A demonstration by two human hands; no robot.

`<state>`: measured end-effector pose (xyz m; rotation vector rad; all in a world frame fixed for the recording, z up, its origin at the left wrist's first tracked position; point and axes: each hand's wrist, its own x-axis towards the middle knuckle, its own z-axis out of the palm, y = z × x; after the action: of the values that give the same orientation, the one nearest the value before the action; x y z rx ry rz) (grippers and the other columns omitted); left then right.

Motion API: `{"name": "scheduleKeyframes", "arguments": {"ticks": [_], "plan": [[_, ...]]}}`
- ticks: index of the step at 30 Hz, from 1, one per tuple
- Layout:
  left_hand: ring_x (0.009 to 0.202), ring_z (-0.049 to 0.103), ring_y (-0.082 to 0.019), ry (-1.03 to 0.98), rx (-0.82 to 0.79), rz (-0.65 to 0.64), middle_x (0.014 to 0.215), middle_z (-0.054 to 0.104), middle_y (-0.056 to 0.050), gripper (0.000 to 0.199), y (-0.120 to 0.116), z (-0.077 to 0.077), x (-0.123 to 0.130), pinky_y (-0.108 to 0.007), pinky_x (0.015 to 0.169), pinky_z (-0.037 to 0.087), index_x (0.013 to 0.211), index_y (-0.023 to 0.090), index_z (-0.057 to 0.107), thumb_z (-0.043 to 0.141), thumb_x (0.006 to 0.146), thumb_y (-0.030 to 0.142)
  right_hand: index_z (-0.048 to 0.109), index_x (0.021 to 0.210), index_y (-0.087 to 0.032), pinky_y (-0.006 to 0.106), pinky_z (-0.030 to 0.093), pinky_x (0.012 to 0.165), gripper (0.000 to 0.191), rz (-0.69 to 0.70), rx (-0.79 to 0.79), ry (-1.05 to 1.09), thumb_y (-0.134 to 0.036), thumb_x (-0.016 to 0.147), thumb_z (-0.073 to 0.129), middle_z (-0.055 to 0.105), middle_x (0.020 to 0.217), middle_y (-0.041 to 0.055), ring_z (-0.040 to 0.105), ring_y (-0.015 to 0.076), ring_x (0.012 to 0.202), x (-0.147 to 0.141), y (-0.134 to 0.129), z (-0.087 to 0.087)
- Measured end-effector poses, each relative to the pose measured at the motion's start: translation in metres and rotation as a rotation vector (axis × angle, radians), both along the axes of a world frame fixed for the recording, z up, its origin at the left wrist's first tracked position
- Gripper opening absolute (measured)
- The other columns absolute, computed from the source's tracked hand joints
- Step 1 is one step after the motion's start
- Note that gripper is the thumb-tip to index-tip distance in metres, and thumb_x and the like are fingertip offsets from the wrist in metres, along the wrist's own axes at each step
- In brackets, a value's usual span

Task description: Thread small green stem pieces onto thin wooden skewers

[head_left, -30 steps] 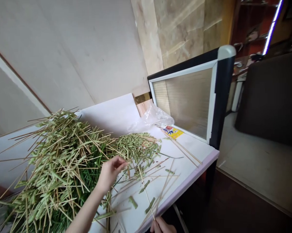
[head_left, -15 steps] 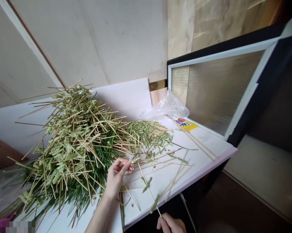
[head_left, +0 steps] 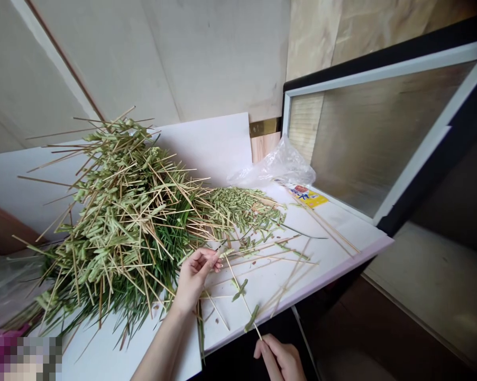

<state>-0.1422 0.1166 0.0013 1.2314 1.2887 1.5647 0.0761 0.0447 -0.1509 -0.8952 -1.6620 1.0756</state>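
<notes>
My right hand point(head_left: 280, 357), at the table's front edge, is closed around the lower end of a thin bamboo skewer point(head_left: 245, 302). Threaded crosswise on it are two green vegetable pieces, a folded one point(head_left: 239, 290) and a straighter one point(head_left: 251, 318) nearer my fingers. At the skewer's far tip, my left hand point(head_left: 199, 272) pinches a pale green vegetable piece point(head_left: 227, 253) between thumb and fingers. Whether the tip has gone through that piece I cannot tell. Just left of my left hand rises a big heap of skewered greens point(head_left: 119, 222).
Cut green pieces point(head_left: 242, 209) lie heaped behind my left hand. Bare skewers point(head_left: 333, 230) and a yellow packet point(head_left: 313, 199) rest on the white table point(head_left: 353, 233)'s right part, with a clear plastic bag point(head_left: 282, 161) behind. A framed glass panel point(head_left: 365, 137) stands at the right.
The view has shifted slightly. Both hands keep nearly the same pose, with the skewer tip still at the piece in my left fingers.
</notes>
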Motion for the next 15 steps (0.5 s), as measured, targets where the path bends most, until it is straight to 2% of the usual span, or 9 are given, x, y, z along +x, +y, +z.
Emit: {"name": "scheduleKeyframes", "arguments": {"ticks": [3,9,15], "plan": [[0.068,0.066,-0.015,0.008,-0.011,-0.002,0.075,0.072,-0.004,0.029,0.000,0.001,0.000,-0.026,0.068,0.055,0.087,0.015,0.070,0.081,0.082,0.041,0.062,0.073,-0.021,0.028,0.024,0.045,0.040,0.017,0.023,0.038,-0.038,0.103,0.041,0.033,0.055,-0.0080,0.030,0.0085,0.044,0.001,0.001,0.001],[0.065,0.063,-0.013,0.020,-0.008,-0.026,0.075,0.071,-0.003,0.029,0.001,-0.003,-0.002,-0.025,0.065,0.054,0.086,0.014,0.069,0.080,0.083,0.041,0.061,0.075,-0.020,0.027,0.026,0.045,0.042,0.097,0.048,-0.007,-0.036,0.104,0.037,0.037,0.056,-0.0067,0.036,0.0088,0.044,0.006,0.006,0.011],[0.062,0.061,-0.012,0.037,-0.018,-0.051,0.072,0.068,-0.001,0.031,0.002,-0.006,-0.006,-0.023,0.061,0.051,0.084,0.015,0.068,0.080,0.083,0.043,0.062,0.075,-0.022,0.029,0.024,0.048,0.040,0.042,-0.019,0.061,-0.039,0.103,0.040,0.037,0.057,-0.0062,0.034,0.0100,0.046,0.001,0.000,-0.008]]}}
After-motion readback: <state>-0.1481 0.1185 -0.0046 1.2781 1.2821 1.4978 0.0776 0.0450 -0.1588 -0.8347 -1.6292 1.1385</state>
